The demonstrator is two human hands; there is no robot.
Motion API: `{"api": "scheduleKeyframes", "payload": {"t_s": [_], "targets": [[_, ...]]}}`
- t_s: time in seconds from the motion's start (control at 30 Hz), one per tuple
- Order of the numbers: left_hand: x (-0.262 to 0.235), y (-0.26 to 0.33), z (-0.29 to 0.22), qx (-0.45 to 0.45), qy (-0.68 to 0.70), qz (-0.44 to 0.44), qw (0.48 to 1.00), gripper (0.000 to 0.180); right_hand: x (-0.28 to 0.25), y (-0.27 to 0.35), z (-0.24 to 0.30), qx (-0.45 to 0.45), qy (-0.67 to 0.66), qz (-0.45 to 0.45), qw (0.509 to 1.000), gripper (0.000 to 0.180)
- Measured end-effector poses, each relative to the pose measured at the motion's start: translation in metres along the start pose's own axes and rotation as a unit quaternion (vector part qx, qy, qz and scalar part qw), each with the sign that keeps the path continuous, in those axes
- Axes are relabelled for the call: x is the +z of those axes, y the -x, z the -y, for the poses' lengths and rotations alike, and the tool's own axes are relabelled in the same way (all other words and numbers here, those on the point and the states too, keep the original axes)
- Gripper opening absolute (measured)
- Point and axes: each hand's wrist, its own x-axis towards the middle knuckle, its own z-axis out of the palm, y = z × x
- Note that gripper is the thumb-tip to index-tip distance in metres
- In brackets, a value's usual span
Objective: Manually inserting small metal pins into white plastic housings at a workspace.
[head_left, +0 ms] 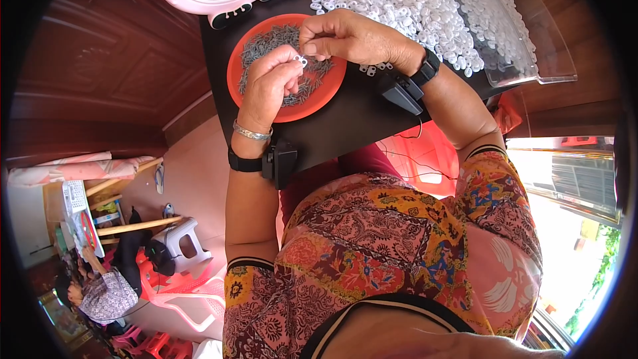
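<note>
Near the top middle, my left hand (pixel 264 86) pinches a white bit (pixel 301 61) over the red bowl (pixel 331 90), maybe to catch drops. My right hand's (pixel 362 38) fingers press together; I can't tell on what. Grey pins (pixel 267 42) lie underneath, likely for easy reach.

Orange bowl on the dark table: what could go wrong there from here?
The small white piece in the left hand could slip and drop among the grey pieces below. The orange bowl sits near the left edge of the dark table, so a knock might spill its contents.
</note>
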Motion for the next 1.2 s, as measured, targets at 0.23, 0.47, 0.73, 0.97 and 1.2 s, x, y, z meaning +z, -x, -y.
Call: {"api": "scheduleKeyframes", "payload": {"t_s": [0.23, 0.47, 0.73, 0.97, 1.2], "targets": [[-0.001, 0.000, 0.001, 0.003, -0.012, 0.008, 1.000, 0.018, 0.001, -0.001, -0.003, -0.028, 0.004, 0.005, 1.000, 0.012], [0.000, -0.001, 0.003, 0.001, -0.020, 0.006, 1.000, 0.020, 0.000, 0.000, 0.000, -0.008, 0.037, 0.017, 0.999, 0.011], [0.004, -0.003, 0.008, 0.034, -0.038, -0.004, 0.999, 0.020, 0.000, 0.001, 0.005, -0.015, 0.095, 0.009, 0.995, 0.010], [0.005, -0.003, 0.008, 0.025, -0.016, -0.025, 0.999, 0.018, -0.003, 0.000, 0.003, -0.005, 0.066, 0.000, 0.998, 0.011], [0.002, -0.003, 0.006, 0.027, -0.005, -0.039, 0.999, 0.018, -0.002, -0.002, -0.005, -0.054, -0.027, -0.070, 0.996, 0.015]]}}
